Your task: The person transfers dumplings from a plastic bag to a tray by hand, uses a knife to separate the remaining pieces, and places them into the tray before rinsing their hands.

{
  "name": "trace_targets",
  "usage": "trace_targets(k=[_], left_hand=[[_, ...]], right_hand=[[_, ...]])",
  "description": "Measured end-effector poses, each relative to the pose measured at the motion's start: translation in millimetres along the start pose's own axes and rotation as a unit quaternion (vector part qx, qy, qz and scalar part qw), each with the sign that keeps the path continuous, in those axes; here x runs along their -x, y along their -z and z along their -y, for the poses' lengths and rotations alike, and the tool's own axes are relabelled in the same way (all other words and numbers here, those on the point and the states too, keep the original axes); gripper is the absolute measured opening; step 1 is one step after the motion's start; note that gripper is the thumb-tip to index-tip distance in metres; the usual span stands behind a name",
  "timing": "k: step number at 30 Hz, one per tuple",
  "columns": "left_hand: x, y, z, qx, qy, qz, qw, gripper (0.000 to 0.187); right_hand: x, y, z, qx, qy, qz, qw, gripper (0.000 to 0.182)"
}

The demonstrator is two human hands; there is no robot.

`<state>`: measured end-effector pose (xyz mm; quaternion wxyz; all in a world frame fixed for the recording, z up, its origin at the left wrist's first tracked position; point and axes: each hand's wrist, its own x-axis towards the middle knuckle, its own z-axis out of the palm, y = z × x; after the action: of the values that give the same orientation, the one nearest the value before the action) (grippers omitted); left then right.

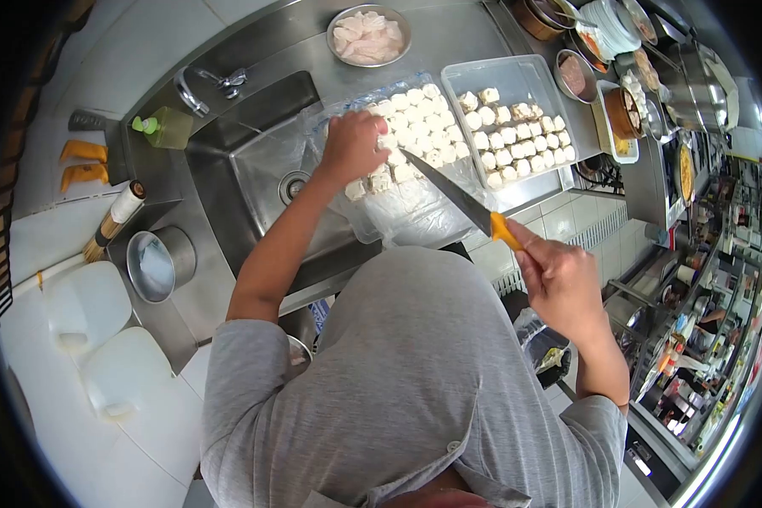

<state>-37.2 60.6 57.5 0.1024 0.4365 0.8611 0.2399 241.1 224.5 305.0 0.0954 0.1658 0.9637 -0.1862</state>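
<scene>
My right hand (563, 284) grips a large kitchen knife (453, 190) by its orange handle. The blade points up and left, its tip by the rows of small white round food pieces (419, 123). These pieces sit close together on clear plastic film (415, 212) at the sink's right edge. Over the left side of the rows is my left hand (356, 148), fingers curled in; whatever they hold is hidden beneath them. To the right, a clear plastic tub (516, 76) contains more such pieces in spaced rows.
Behind the film stands a metal bowl (330, 38) of pale raw meat slices. The steel sink (212, 161) with its tap (190, 93) lies left. A soap bottle (173, 129), metal pot (184, 254) and two orange-handled tools (85, 151) are further left. Bowls and stacked white plates (605, 30) crowd the back right.
</scene>
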Motion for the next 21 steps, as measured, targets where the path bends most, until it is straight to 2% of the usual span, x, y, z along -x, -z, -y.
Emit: trace_targets(k=[2,3,21], left_hand=[[18,-8,-16,0.004,-0.028,0.024,0.999,0.034],[25,-16,-19,-0.010,-0.041,0.007,0.999,0.031],[41,-41,-28,-0.002,-0.032,-0.002,0.999,0.024]], right_hand=[[11,0,3,0.008,-0.011,0.004,1.000,0.041],[15,-2,3,0.006,-0.011,0.003,1.000,0.041],[26,-12,8,0.041,-0.001,-0.001,0.999,0.041]])
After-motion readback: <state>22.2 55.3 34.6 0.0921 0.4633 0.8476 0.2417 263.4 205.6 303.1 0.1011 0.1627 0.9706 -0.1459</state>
